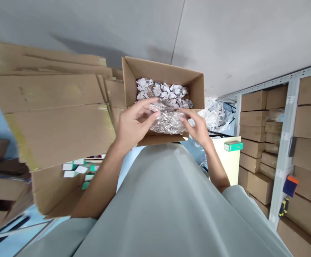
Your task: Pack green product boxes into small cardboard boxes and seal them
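Between my two hands is a crinkled piece of clear bubble wrap (167,122), held over the near side of an open cardboard box (163,67). My left hand (136,123) grips its left end, thumb and fingers closed on the plastic. At the right end, my right hand (195,125) pinches it between thumb and fingertips. Whether anything is wrapped inside the plastic I cannot tell. Crumpled white paper (171,93) covers the bottom of the box, and part of it is hidden behind the wrap.
Flattened cardboard (56,125) is piled at the left, above an open carton with small green-and-white boxes (82,167). White shredded paper (214,114) lies right of the box. A green box (233,146) and shelves of cartons (253,125) stand further right.
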`<state>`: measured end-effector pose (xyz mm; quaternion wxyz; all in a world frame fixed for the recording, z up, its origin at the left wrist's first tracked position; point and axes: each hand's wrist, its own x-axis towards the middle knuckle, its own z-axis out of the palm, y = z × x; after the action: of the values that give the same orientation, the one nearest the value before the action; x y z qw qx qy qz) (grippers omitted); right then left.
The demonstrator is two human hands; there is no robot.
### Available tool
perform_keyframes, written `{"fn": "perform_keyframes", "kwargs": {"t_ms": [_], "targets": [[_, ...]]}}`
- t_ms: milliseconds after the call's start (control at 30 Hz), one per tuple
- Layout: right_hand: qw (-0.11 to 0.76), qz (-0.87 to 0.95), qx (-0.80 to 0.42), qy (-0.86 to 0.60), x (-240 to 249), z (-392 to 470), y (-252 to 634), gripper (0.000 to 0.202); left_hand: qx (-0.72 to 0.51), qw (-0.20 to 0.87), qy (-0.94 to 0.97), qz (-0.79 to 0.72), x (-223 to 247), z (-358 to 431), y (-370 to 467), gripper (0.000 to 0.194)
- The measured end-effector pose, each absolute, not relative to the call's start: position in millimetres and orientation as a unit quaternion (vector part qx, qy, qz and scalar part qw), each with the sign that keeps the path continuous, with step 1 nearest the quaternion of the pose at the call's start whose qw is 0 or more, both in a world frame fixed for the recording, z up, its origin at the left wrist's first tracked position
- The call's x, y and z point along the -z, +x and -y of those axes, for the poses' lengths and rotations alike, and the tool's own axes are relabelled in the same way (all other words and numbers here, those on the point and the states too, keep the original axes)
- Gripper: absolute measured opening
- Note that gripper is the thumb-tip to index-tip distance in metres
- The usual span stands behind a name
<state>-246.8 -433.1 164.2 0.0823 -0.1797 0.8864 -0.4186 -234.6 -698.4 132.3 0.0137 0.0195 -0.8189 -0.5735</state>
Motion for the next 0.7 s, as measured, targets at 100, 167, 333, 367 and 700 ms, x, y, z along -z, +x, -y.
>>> {"fn": "perform_keyframes", "kwargs": {"t_ms": [100,167,333,367,700], "targets": [[0.130,-0.882,0.419,-0.172,-133,430,-235,0.058,0.581,0.001,0.086,0.809,-109,704,-217,0.032],[0.166,-0.880,0.405,-0.185,-113,433,-231,0.057,0.558,-0.014,0.127,0.820,-90,707,-204,0.024],[0.254,-0.909,0.267,-0.197,-89,451,-237,0.055,0.380,-0.083,0.090,0.917,-66,709,-182,0.013],[0.274,-0.911,0.236,-0.199,-90,455,-240,0.056,0.351,-0.092,0.074,0.929,-67,709,-181,0.016],[0.201,-0.932,0.190,-0.233,-121,487,-341,0.038,0.358,-0.025,0.040,0.933,-90,716,-259,0.035]]}}
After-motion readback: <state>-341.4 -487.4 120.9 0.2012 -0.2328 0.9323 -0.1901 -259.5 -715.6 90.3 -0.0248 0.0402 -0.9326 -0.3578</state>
